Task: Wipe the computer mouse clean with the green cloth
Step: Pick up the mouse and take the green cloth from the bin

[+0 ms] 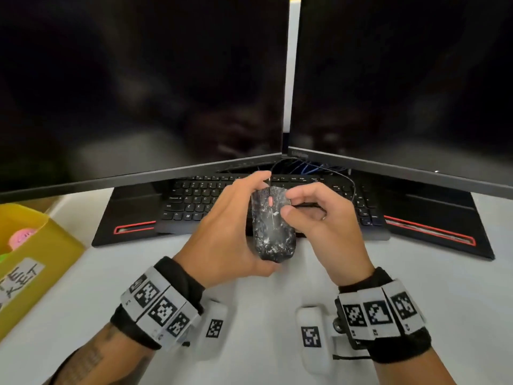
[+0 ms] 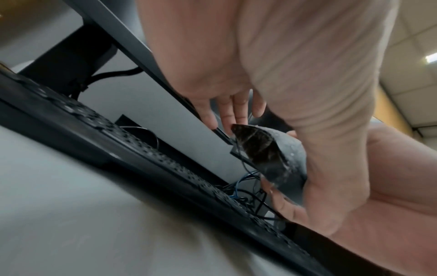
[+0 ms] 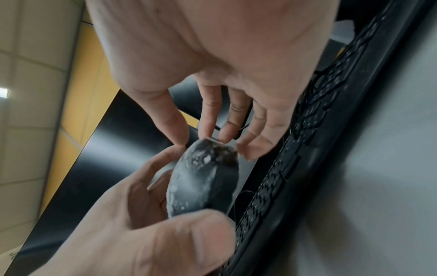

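Black plastic, mottled all over with white powdery grime — that was the computer mouse (image 1: 273,222), held clear of the bench (image 1: 83,295) in front of the keyboard (image 1: 194,201). The left hand (image 1: 227,232) cupped it from the side and rear, thumb under the tail and fingers curled round the nose. The right hand (image 1: 319,215) pinched its front right edge with thumb and fingertips (image 3: 205,130). It looked light and rigid, a smooth domed shell likely to be slick under the dust; the sides seemed the safest hold, away from the orange scroll wheel (image 1: 270,201) and buttons. Its thin cable (image 1: 344,176) trailed back behind the keyboard and would probably tug if pulled far. No green cloth could be seen in any view.
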The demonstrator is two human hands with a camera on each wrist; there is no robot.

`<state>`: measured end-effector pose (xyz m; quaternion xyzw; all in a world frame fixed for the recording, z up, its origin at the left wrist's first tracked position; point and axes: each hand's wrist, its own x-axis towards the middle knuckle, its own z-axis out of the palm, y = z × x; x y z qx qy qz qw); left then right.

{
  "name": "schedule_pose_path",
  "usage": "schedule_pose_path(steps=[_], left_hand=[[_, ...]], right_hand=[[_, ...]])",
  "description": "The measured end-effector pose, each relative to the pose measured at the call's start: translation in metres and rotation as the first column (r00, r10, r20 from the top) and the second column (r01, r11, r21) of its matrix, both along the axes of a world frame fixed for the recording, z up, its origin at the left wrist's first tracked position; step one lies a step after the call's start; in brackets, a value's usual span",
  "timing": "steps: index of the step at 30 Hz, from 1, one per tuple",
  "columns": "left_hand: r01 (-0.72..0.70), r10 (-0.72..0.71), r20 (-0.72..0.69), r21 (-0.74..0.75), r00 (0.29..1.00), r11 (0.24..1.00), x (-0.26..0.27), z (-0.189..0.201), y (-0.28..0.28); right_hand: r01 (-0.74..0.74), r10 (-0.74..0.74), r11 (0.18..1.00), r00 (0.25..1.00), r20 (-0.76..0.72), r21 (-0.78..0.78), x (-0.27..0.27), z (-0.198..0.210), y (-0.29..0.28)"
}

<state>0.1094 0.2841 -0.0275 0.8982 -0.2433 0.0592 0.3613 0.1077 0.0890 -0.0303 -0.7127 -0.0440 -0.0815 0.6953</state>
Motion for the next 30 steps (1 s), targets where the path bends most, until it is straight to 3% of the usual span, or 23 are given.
schedule_pose_path(steps=[8,13,18,23,30], left_hand=[[0.033,-0.029,0.119,-0.036,0.993,0.999,0.025,0.007,0.002],[0.051,-0.043,0.211,-0.033,0.977,0.998,0.017,0.011,-0.007],[0.042,-0.028,0.319,-0.036,0.947,0.998,-0.004,0.013,-0.003],[-0.005,0.035,0.256,-0.114,0.966,0.994,-0.016,0.003,0.011],[-0.010,0.036,0.238,-0.107,0.971,0.994,-0.023,0.008,0.018]], right_hand=[[-0.073,0.071,0.997,0.995,0.072,0.028,0.018,0.005,0.000],[-0.186,0.183,0.972,0.983,0.030,0.147,0.010,0.013,-0.002],[-0.242,0.223,0.956,0.967,0.124,0.165,-0.009,0.018,0.006],[-0.241,0.229,0.963,0.968,0.106,0.122,-0.018,0.012,0.020],[-0.204,0.192,0.976,0.971,0.139,0.076,-0.020,0.014,0.029]])
